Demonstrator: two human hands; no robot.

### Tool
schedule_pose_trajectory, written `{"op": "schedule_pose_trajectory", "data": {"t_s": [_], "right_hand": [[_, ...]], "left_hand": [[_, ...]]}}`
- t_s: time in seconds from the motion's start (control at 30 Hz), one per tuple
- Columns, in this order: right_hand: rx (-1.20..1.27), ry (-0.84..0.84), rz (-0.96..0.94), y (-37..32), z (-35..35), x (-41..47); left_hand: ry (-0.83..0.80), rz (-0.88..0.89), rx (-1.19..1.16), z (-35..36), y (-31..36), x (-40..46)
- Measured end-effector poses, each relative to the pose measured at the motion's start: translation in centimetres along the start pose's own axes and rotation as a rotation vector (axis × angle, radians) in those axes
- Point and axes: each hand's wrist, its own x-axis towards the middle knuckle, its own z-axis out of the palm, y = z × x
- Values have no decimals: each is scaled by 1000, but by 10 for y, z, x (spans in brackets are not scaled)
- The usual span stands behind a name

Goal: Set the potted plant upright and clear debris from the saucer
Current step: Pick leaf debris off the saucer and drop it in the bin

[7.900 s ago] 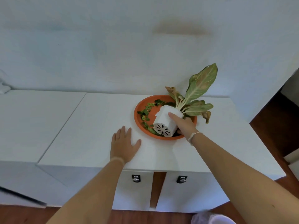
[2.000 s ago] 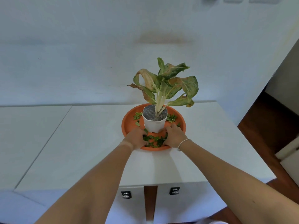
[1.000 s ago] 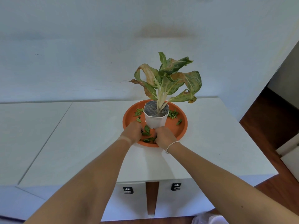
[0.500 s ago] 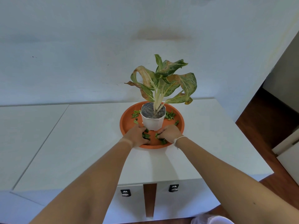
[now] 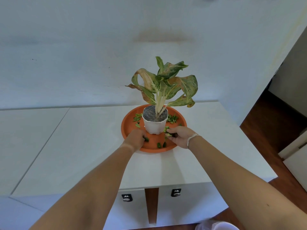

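The potted plant [image 5: 155, 122], in a white pot with green and brown leaves, stands upright in the middle of the orange saucer [image 5: 127, 123]. Green leaf scraps [image 5: 172, 118] lie scattered on the saucer around the pot, with two more pieces [image 5: 161, 144] near its front rim. My left hand [image 5: 135, 138] rests curled on the saucer's front left, fingers closed over leaf scraps. My right hand [image 5: 178, 135] is at the front right of the pot, pinching green leaf scraps between fingertips.
The saucer sits on a white cabinet top [image 5: 93, 146] against a pale wall. Two drawer latches [image 5: 176, 192] show on the cabinet front. A white bin rim [image 5: 221, 226] sits on the wooden floor at bottom right. The cabinet's right edge drops off beside a doorway.
Earlier the pot lay tipped on the saucer; now it stands upright. Over the last second my hands have swept the front scraps together and my right hand has lifted some.
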Motion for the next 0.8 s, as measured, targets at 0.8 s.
{"op": "schedule_pose_trajectory", "data": {"t_s": [0.8], "right_hand": [[398, 36, 95, 7, 7, -16]], "left_hand": [[109, -505, -1263, -33, 17, -21]]}}
